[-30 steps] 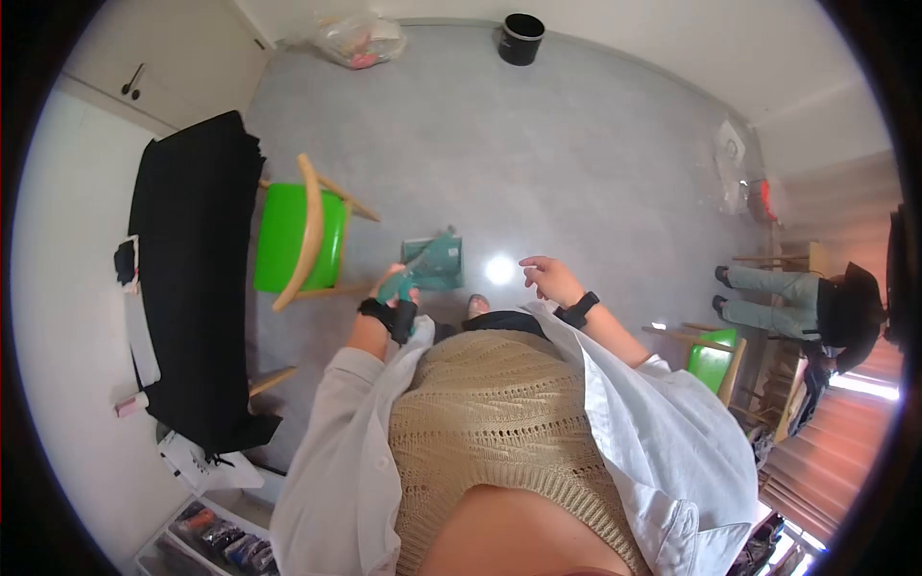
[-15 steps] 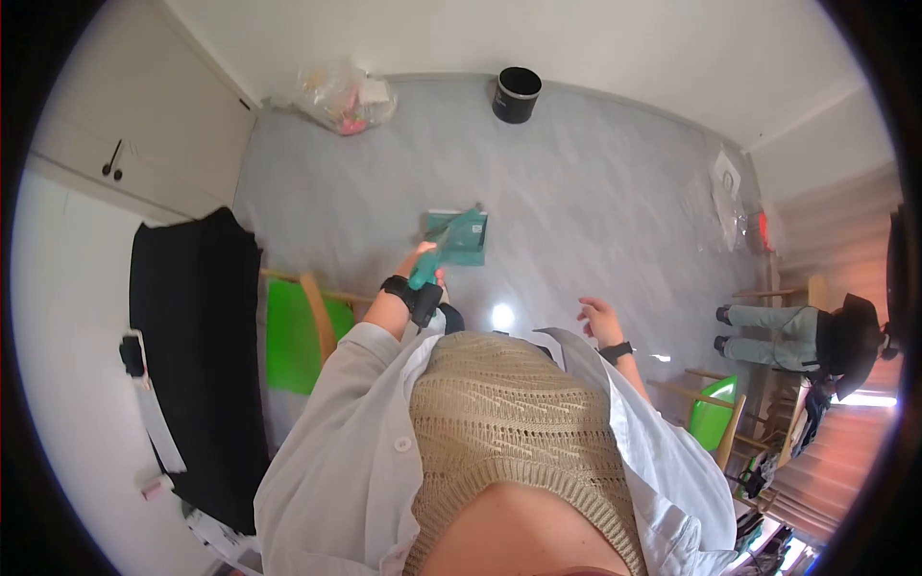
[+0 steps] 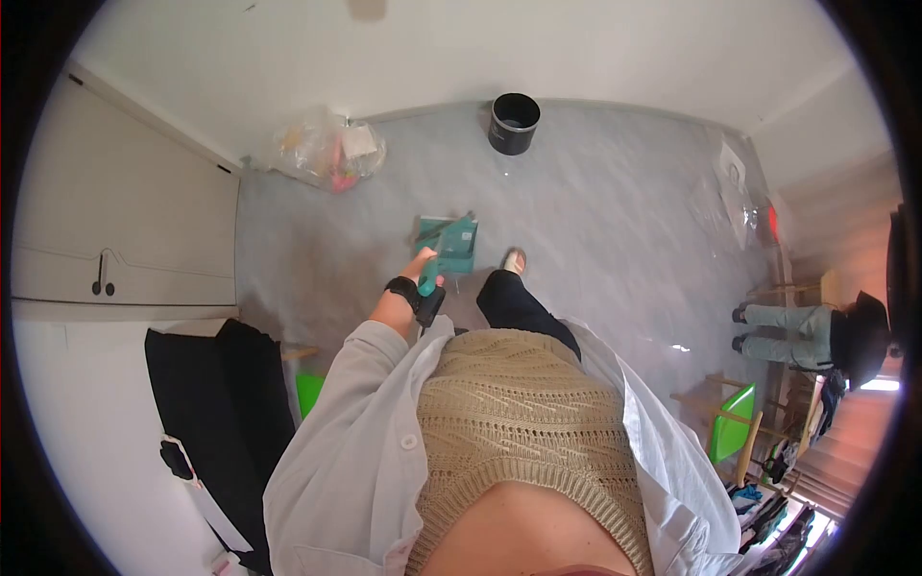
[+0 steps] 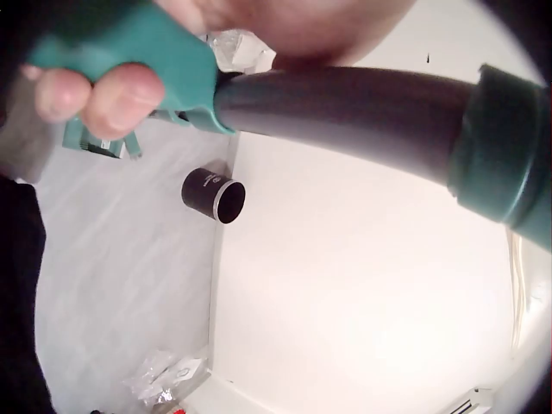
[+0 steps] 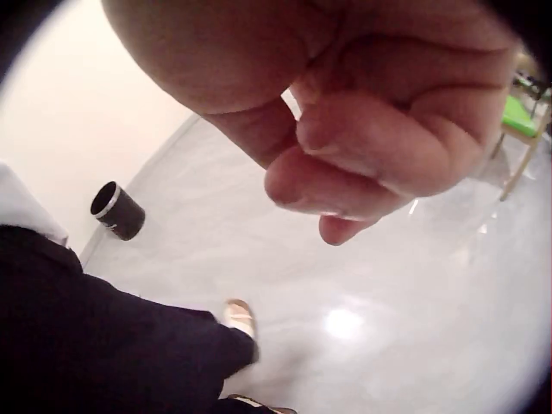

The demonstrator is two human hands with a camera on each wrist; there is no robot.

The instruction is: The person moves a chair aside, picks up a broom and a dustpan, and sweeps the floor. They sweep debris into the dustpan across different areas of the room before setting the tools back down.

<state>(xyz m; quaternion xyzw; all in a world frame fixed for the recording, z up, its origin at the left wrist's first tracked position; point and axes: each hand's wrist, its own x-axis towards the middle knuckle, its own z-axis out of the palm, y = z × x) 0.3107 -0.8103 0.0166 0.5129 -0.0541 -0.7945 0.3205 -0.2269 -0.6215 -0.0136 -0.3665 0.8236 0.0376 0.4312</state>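
My left hand [image 3: 423, 257] grips the teal handle [image 4: 164, 56] of a dustpan [image 3: 461, 252]. In the left wrist view the fingers [image 4: 125, 99] curl round that handle, and a dark tube [image 4: 345, 116] runs from it to a teal collar. The dustpan hangs ahead of my left side, over the floor, with a bar slanting across it in the head view. My right hand [image 5: 371, 129] shows only in the right wrist view, its fingers loosely curled with nothing in them. Farther ahead, a black bin [image 3: 513, 125] with a silver rim stands by the wall.
A clear plastic bag [image 3: 331, 154] lies by the far wall on the left, near white cabinet doors [image 3: 125, 211]. More plastic [image 3: 730, 202] is at the right. Another person [image 3: 807, 331] stands there near a green chair [image 3: 733, 422]. A black-draped table [image 3: 216, 413] is at my left.
I have moved forward, past the green chair on the left, and the bin appears nearer. The dustpan has come along in my left hand. My right hand has dropped out of the head view.
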